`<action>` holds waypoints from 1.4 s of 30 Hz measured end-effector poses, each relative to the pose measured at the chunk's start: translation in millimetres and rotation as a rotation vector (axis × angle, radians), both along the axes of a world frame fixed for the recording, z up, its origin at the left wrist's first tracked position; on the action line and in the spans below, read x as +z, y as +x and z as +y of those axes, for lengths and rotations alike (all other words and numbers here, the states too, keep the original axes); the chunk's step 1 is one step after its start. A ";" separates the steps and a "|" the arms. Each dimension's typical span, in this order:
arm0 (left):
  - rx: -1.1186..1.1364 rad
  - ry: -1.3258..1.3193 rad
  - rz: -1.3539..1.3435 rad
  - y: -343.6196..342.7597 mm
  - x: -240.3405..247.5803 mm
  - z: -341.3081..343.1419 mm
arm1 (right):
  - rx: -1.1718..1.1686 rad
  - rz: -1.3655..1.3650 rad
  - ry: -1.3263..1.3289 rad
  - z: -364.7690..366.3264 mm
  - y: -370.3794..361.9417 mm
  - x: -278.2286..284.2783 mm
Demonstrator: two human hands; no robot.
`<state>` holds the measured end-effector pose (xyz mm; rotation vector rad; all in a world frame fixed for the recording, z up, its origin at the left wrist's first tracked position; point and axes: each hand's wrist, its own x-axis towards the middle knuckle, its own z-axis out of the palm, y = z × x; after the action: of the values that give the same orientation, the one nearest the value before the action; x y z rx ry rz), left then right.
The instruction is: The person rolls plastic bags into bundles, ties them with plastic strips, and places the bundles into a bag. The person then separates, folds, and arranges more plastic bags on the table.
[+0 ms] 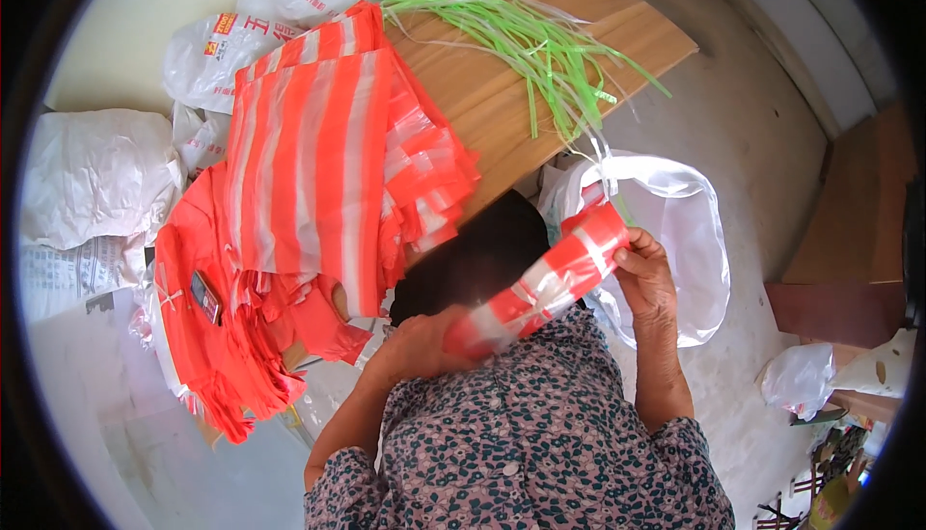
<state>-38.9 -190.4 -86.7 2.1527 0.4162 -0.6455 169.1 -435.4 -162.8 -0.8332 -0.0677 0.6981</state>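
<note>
A long folded bundle of red-and-white striped plastic bags (553, 284) is held slantwise in front of my chest. My right hand (644, 268) pinches its upper right end between thumb and fingers. At the lower left end, my left hand (424, 342) is closed around the bundle, somewhat smeared by motion. Beyond it on the left lies a thick stack of flat striped plastic bags (313, 159), hanging over the table's edge. Further red bags (217, 337) droop below that stack. Green and clear plastic strips (540, 53) lie loosely on the table, some trailing over its edge near my right hand.
The wooden table (627, 24) ends in a corner at upper right. An open white bag (690, 241) stands on the floor beside my right hand. A phone-like object (205, 297) rests on the red bags. Stuffed white bags (101, 178) sit at left; brown cardboard (849, 231) is at right.
</note>
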 end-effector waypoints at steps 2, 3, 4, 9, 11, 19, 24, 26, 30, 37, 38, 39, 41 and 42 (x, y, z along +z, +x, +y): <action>0.022 0.104 0.056 -0.4 13.9 -8.3 | 0.040 -0.077 0.001 -9.1 6.0 4.3; 0.021 0.101 0.058 -3.6 17.0 -10.7 | 0.072 -0.151 -0.004 -13.8 6.0 6.7; -0.030 0.227 -0.066 -8.4 18.5 -12.8 | 0.037 -0.186 0.046 -15.0 5.0 8.6; -0.114 0.886 -0.897 -10.5 -5.3 -18.6 | -0.012 -0.197 0.090 -9.9 9.5 10.3; -0.116 1.043 -0.857 -11.0 -18.3 -20.9 | 0.028 -0.192 -0.012 -6.5 8.0 -8.5; -0.066 0.712 -0.578 -24.1 -16.2 -22.6 | -0.146 -0.476 -0.676 -15.6 -3.6 -6.6; 0.002 0.730 -0.710 -2.3 -33.2 -14.4 | -0.109 -1.333 -0.951 13.4 -26.8 34.7; 0.024 0.738 -0.719 6.8 -32.4 -15.0 | -0.057 -1.482 -1.000 23.9 -30.0 43.6; 0.069 0.767 -0.700 8.7 -28.2 -13.6 | 0.053 -1.685 -1.014 32.8 -26.2 45.4; 0.073 0.751 -0.821 11.1 -26.1 -12.1 | 0.060 -1.747 -0.962 41.1 -31.8 39.2; 0.098 0.773 -0.864 11.4 -27.2 -15.2 | 0.060 -1.745 -0.963 45.1 -33.7 39.6; 0.125 0.795 -0.906 11.3 -27.9 -17.4 | 0.020 -1.692 -0.925 49.8 -36.0 41.1; 0.076 0.762 -0.885 11.4 -33.2 -18.7 | -0.017 -1.637 -0.886 52.7 -35.7 42.3; 0.028 0.729 -0.867 12.2 -34.3 -18.9 | 0.027 -1.666 -0.881 53.2 -33.9 42.3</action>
<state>-26.7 -209.3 -121.0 2.8240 0.2014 0.5761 135.1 -382.3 -120.5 -2.0792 -1.3355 -0.1734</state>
